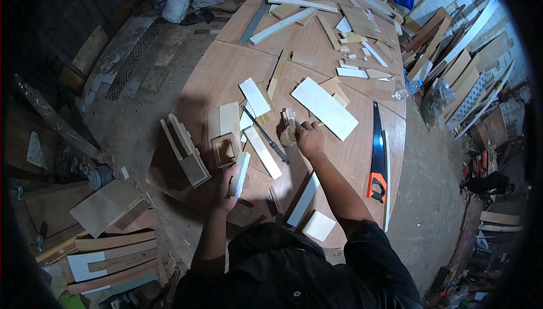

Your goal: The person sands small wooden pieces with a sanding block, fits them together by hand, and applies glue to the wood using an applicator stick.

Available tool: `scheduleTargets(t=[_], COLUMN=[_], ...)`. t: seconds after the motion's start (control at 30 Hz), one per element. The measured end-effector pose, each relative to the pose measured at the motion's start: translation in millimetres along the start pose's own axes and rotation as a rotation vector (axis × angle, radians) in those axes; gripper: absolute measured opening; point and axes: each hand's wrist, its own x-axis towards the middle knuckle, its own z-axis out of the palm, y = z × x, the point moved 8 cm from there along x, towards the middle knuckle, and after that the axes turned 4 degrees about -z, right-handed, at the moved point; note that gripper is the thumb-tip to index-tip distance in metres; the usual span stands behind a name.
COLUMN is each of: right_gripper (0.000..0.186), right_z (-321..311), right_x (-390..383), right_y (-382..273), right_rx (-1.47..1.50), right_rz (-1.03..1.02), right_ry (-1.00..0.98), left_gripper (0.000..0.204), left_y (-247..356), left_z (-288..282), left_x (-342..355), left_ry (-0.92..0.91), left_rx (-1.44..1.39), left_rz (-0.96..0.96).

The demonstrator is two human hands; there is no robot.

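Note:
My left hand (225, 189) is closed around a narrow white block (240, 173) near the table's front left. Farther right, my right hand (310, 139) is closed, its fingertips against a small rounded tan object (288, 136). What the fingers pinch is mostly hidden; a thin light tip (320, 124) shows beside them. Between my hands lie a long white-faced strip (263, 152) and a slim dark tool (266, 134), possibly a file. An open wooden box (224, 149) stands just beyond my left hand. Beyond my right hand rests a wide white board (325, 108).
A handsaw (377, 156) with an orange and black handle lies at the table's right edge. A slotted wooden piece (185, 150) sits at the left edge. A white block (319, 226) lies near my body. Offcuts cover the far tabletop (249, 63); planks lean at right.

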Motion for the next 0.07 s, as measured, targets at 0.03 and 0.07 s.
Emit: scheduleTargets(t=[0.03,0.07], right_gripper=[0.04,0.05], right_z=[6.6,11.9], right_x=[-4.7,-11.6], right_y=[4.2,6.3], right_rx=[0.044,0.088], right_rz=[0.05,0.098], right_ry=[-0.097,-0.195], left_gripper=[0.028,0.029], left_y=[-4.7,-10.1], left_z=[-5.6,-11.8], left_x=[2.7,7.2], left_ry=[0.043,0.087], left_rx=[-0.004,-0.008], left_rz=[-0.003,-0.005])
